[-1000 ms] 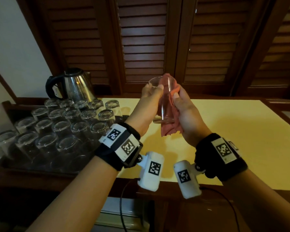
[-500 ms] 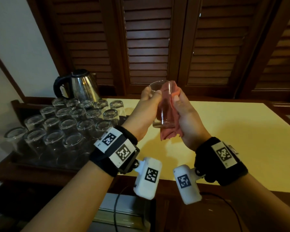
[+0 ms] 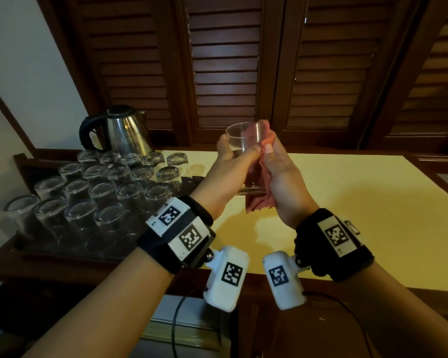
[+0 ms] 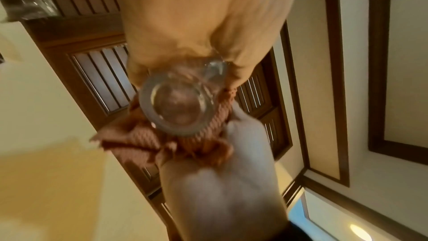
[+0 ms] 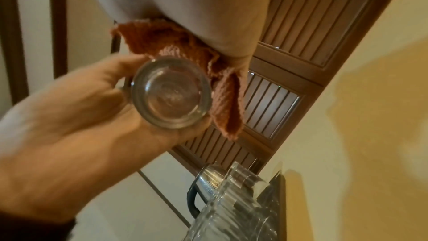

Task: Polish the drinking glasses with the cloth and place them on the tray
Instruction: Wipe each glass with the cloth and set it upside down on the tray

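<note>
At the centre of the frame the left hand [image 3: 230, 161] grips a drinking glass [image 3: 245, 140] upright, fingers curled round it above the yellow worktop [image 3: 360, 202]. The right hand [image 3: 282, 177] presses a pink cloth [image 3: 258, 202] against its side, fingers closed on the fabric. At left, upturned glasses [image 3: 101, 187] fill a dark tray [image 3: 62, 254]. Beyond stands a steel kettle [image 3: 124, 130].
</note>
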Demonstrator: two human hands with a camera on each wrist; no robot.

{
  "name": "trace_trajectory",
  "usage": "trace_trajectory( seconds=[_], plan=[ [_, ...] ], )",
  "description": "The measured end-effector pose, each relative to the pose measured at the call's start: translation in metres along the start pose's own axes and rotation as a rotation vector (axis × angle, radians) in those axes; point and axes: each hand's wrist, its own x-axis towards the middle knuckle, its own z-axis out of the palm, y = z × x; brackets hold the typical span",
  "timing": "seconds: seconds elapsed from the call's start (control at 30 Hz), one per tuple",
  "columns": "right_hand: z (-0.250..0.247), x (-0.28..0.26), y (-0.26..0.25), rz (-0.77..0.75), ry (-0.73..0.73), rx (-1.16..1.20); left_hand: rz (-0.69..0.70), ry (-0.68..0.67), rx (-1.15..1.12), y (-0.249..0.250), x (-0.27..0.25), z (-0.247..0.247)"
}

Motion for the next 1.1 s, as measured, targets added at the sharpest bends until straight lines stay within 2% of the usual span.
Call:
trace_trajectory(
  seconds=[0.13,0.23,0.3,0.4,0.5,0.6,0.7,0.77,0.87,0.93,1.0,1.1],
  plan=[
    [0.001,-0.002,-0.001,0.045,0.024,0.123,-0.005,0.020,-0.031,-0.001,-0.007,0.005],
    [-0.005,-0.005,-0.001,0.135,0.069,0.321,-0.056,-0.065,-0.118,-0.007,-0.008,-0.002],
    [-0.008,-0.006,0.000,0.101,0.084,0.255,-0.071,-0.045,-0.087,-0.009,-0.007,-0.004],
    [-0.007,-0.005,0.003,0.011,0.065,-0.001,-0.092,0.060,-0.040,-0.010,-0.003,0.000],
    [-0.003,-0.006,0.007,-0.029,0.047,-0.106,-0.065,0.057,0.016,-0.011,-0.007,0.008],
    [0.000,-0.010,0.000,0.038,0.064,0.071,-0.036,0.043,-0.075,-0.012,-0.013,0.008],
    [-0.003,-0.015,-0.004,0.135,0.097,0.311,-0.049,-0.082,-0.143,-0.012,-0.016,0.001],
    [-0.005,-0.015,-0.004,0.112,0.103,0.263,-0.052,-0.101,-0.089,-0.012,-0.015,-0.003],
    [-0.002,-0.012,-0.003,-0.003,0.091,-0.043,-0.084,-0.027,-0.076,-0.010,-0.015,-0.003],
    [0.000,-0.011,0.000,-0.056,0.082,-0.168,-0.080,-0.004,-0.037,-0.011,-0.016,0.002],
    [0.002,-0.011,0.002,-0.062,0.077,-0.159,-0.050,0.033,-0.016,-0.015,-0.016,0.006],
    [0.006,-0.016,-0.003,0.039,0.090,0.072,-0.025,0.041,-0.102,-0.021,-0.016,0.005]
  ],
)
